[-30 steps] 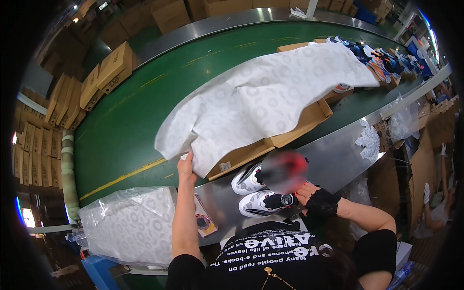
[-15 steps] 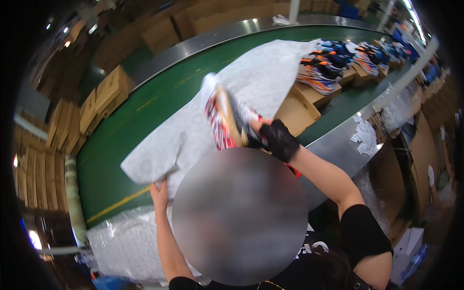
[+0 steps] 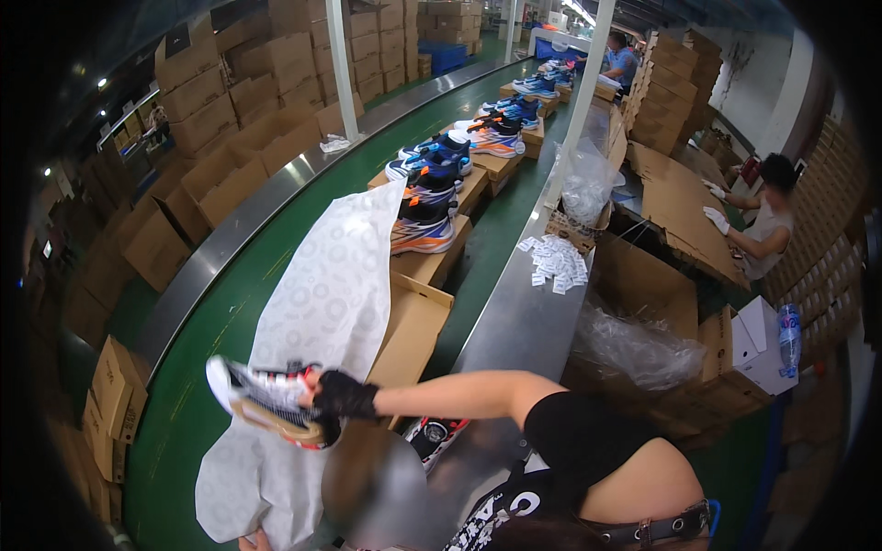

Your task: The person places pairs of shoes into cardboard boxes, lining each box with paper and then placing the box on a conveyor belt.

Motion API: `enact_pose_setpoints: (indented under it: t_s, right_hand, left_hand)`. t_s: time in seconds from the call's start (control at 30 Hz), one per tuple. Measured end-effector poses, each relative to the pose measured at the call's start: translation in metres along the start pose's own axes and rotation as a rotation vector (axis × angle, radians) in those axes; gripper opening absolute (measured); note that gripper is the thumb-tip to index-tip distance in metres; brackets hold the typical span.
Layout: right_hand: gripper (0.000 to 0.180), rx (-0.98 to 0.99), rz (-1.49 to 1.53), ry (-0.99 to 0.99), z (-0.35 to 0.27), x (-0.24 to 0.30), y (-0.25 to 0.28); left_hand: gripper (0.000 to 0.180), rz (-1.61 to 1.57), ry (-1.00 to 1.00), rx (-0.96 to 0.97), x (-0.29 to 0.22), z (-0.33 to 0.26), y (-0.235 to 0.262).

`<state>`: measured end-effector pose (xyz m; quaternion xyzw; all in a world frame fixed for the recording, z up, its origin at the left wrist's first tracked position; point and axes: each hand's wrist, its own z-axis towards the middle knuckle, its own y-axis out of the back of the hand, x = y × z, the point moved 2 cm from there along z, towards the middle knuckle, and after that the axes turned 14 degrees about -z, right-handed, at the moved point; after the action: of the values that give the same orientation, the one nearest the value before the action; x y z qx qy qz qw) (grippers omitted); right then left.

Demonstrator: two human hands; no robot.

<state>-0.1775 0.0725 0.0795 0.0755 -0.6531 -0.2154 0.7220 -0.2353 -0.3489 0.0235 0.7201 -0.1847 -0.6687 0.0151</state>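
Observation:
My right hand (image 3: 338,397), in a black fingerless glove, is closed on the heel end of a white, black and red sneaker (image 3: 274,393) with a tan sole. The sneaker hangs tilted over a long sheet of white patterned wrapping paper (image 3: 317,275), its toe past the paper's left edge. At the lower edge of the view, my left hand (image 3: 254,540) pinches the near end of the paper; only its fingertips show. Under my right forearm lies another black, white and red sneaker (image 3: 432,439). An open cardboard shoebox (image 3: 418,326) is beside the paper. A blurred patch hides what is between my hands.
Several colourful sneakers (image 3: 427,216) stand on boxes along the green conveyor (image 3: 266,266). Small white packets (image 3: 556,262) lie on the metal ledge to the right. Cartons (image 3: 197,101) are stacked behind the conveyor. A gloved co-worker (image 3: 758,220) handles flat cardboard (image 3: 675,202) at the right.
The view has turned to the right, showing more of the conveyor line and the co-worker. The sneaker in my right hand has swung round, toe to the left. My left hand stays on the paper.

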Motion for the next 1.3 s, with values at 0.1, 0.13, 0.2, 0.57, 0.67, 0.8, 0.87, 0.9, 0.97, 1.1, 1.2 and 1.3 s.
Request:
enact_pose_setpoints:
  t_s: [0.1, 0.13, 0.2, 0.57, 0.67, 0.8, 0.87, 0.9, 0.97, 1.1, 1.2, 1.3]
  right_hand:
    - [0.039, 0.187, -0.482, -0.071, -0.014, -0.002, -0.030]
    - [0.039, 0.202, -0.476, -0.052, -0.018, -0.006, -0.036]
    - [0.039, 0.203, -0.460, -0.052, -0.022, -0.021, -0.039]
    - [0.044, -0.059, -0.323, -0.186, -0.032, -0.054, -0.004]
    - [0.045, -0.150, -0.291, -0.225, -0.032, -0.065, 0.014]
    - [0.047, -0.262, -0.273, -0.215, -0.012, -0.064, 0.019]
    - [0.049, -0.312, -0.270, -0.217, -0.011, -0.071, 0.019]
    - [0.049, -0.347, -0.273, -0.208, -0.016, -0.077, 0.028]
    - [0.050, -0.434, -0.251, -0.180, -0.039, -0.079, 0.061]
    - [0.034, -0.419, -0.673, 0.118, -0.102, 0.012, 0.077]
    - [0.030, -0.154, -0.822, 0.182, -0.162, -0.019, 0.074]
    - [0.040, 0.270, -0.931, 0.222, -0.194, -0.026, 0.075]
  left_hand:
    - [0.031, -0.122, 0.080, -0.009, -0.032, 0.001, 0.007]
    - [0.032, -0.183, 0.072, 0.008, -0.040, 0.003, 0.006]
    - [0.032, 0.170, -0.110, 0.190, -0.110, -0.017, -0.033]
    - [0.023, -0.092, -0.160, -0.041, -0.045, 0.056, -0.164]
    - [0.022, 0.021, -0.345, -0.162, -0.027, 0.040, -0.174]
    - [0.042, 0.469, -0.605, 0.090, -0.008, 0.018, -0.181]
    - [0.065, 0.717, -0.548, 0.249, -0.010, 0.002, -0.199]
    - [0.075, 0.781, -0.522, 0.278, -0.021, -0.003, -0.206]
    - [0.077, 0.967, -0.366, 0.385, -0.025, 0.006, -0.207]
    - [0.079, 1.207, -0.089, 0.521, -0.018, 0.023, -0.186]
    - [0.071, 0.985, -0.228, 0.377, -0.013, 0.000, -0.163]
    - [0.062, 0.560, -0.374, 0.258, -0.033, -0.032, -0.171]
